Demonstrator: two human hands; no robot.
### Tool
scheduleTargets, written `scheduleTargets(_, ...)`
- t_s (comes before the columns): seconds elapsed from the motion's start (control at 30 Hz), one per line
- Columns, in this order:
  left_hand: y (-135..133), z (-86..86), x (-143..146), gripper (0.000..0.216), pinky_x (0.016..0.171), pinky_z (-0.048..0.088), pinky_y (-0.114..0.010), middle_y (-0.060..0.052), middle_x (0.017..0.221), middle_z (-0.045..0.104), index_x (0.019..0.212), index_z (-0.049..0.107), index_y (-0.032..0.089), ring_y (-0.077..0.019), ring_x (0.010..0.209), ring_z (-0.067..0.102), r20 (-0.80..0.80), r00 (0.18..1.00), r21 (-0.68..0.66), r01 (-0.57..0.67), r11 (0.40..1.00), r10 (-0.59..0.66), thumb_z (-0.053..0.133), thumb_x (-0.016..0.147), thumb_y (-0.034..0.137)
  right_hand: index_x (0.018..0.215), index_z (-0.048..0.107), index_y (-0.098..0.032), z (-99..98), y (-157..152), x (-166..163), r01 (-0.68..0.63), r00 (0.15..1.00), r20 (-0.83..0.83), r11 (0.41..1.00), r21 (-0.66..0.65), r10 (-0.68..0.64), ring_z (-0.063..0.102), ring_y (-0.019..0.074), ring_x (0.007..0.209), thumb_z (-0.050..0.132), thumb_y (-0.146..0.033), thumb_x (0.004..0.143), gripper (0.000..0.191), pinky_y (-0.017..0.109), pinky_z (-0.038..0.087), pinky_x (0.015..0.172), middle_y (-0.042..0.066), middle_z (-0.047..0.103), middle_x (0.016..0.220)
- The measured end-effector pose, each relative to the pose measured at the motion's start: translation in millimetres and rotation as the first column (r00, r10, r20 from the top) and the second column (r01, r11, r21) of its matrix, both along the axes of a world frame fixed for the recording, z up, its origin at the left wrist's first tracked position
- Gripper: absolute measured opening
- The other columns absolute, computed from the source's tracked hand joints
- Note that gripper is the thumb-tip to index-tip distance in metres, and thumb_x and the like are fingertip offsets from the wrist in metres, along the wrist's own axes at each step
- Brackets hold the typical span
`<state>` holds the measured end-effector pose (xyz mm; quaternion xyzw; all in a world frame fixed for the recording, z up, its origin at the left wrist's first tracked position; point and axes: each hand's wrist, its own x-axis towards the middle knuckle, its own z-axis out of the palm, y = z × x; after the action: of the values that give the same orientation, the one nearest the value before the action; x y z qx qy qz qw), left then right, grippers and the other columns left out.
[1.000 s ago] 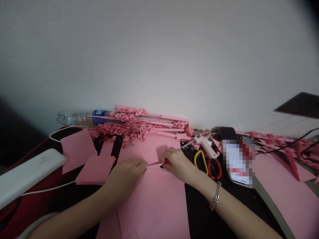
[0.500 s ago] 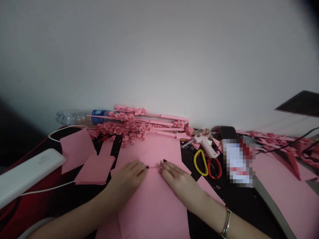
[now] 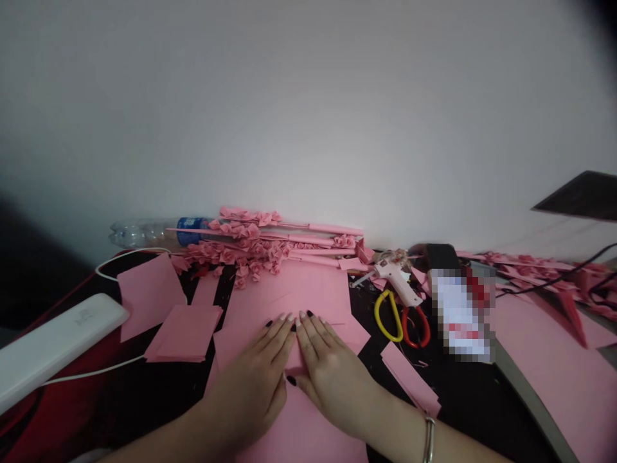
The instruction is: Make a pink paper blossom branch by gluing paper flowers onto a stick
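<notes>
My left hand [image 3: 258, 379] lies flat with its fingers stretched out on pink paper [image 3: 315, 424]. Beside it, my right hand [image 3: 330, 373] rests palm down, fingers also extended, and its fingertips almost meet the left ones. What lies under the palms is hidden. A thin dark line shows on the paper just right of my right fingers; I cannot tell whether it is an edge or a thin stick. Left of my left hand sits a stack of pink paper squares [image 3: 186, 331]. Yellow-and-red-handled scissors [image 3: 389, 315] lie to the right.
Pink paper flower stems [image 3: 260, 247] lie along the wall with a clear plastic bottle [image 3: 144, 233]. A white glue gun [image 3: 398, 280] rests by the scissors. A long white device [image 3: 62, 344] with a cable is at left. More pink sheets [image 3: 544, 360] lie at right.
My hands have come together at the middle of the paper. Their fingers, curled on the left hand before, are now straight and flat. The gap between them has closed.
</notes>
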<state>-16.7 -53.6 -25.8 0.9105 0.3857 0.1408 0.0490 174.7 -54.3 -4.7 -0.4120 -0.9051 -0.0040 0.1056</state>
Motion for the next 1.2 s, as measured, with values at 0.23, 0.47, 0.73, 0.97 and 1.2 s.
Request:
scheduleTargets(0.23,-7.5,-6.4,-8.5,0.079,0.115,0.037,-0.045,-0.015,0.157,0.034,0.156,0.012,0.013,-0.0271,0.144,0.034,0.014,0.999,0.036,-0.049,0.998,0.049,0.042,0.084,0.009,0.146,0.042,-0.001,-1.4,-5.3,15.6,0.017,0.999,-0.039,0.998,-0.054,-0.019,0.039,0.0322,0.141,0.055,-0.033,0.096,0.061,0.048,0.041,0.113,0.024,0.039,0.151)
scheduleTargets(0.47,-11.1,-5.7,-25.8,0.075,0.114,0.040,-0.043,-0.013,0.155,0.039,0.154,0.022,0.013,-0.0273,0.140,0.041,-0.018,0.997,0.068,-0.067,0.995,0.068,0.047,0.084,0.015,0.145,0.043,-0.001,2.9,-13.1,37.6,0.081,0.997,0.002,0.996,-0.026,-0.081,0.043,0.0312,0.138,0.050,-0.030,0.098,0.056,0.047,0.045,0.110,0.021,0.041,0.150)
scheduleTargets(0.73,-7.1,6.4,-29.1,0.052,0.113,0.037,-0.051,-0.015,0.141,0.056,0.137,0.053,0.012,-0.0301,0.127,0.056,-0.057,0.993,0.111,-0.100,0.989,0.106,0.049,0.086,0.021,0.126,0.063,-0.005,-5.6,-2.8,49.5,0.090,0.995,-0.060,0.975,0.201,-0.079,0.061,0.0266,0.121,0.041,-0.013,0.099,0.036,0.045,0.052,0.104,0.016,0.067,0.128)
scheduleTargets(0.97,23.0,28.3,-8.9,0.040,0.111,0.035,-0.055,-0.008,0.095,0.077,0.092,0.072,0.014,-0.0218,0.087,0.072,0.013,0.999,0.220,-0.053,0.974,0.051,0.033,0.100,0.014,0.108,0.069,-0.010,-4.0,14.7,44.2,0.068,0.987,-0.159,0.948,0.310,-0.018,0.068,0.0230,0.096,0.042,-0.011,0.100,0.028,0.040,0.055,0.090,0.012,0.075,0.101)
scheduleTargets(1.2,48.3,28.0,4.1,0.023,0.093,0.047,-0.046,-0.005,0.084,0.069,0.094,0.068,0.015,-0.0218,0.081,0.062,-0.032,0.998,0.284,0.068,0.956,-0.062,0.045,0.096,0.012,0.108,0.066,-0.012,7.8,31.0,54.0,-0.017,0.994,-0.100,0.972,0.233,0.042,0.062,0.0203,0.083,0.050,-0.014,0.099,0.019,0.035,0.051,0.077,0.008,0.071,0.091)
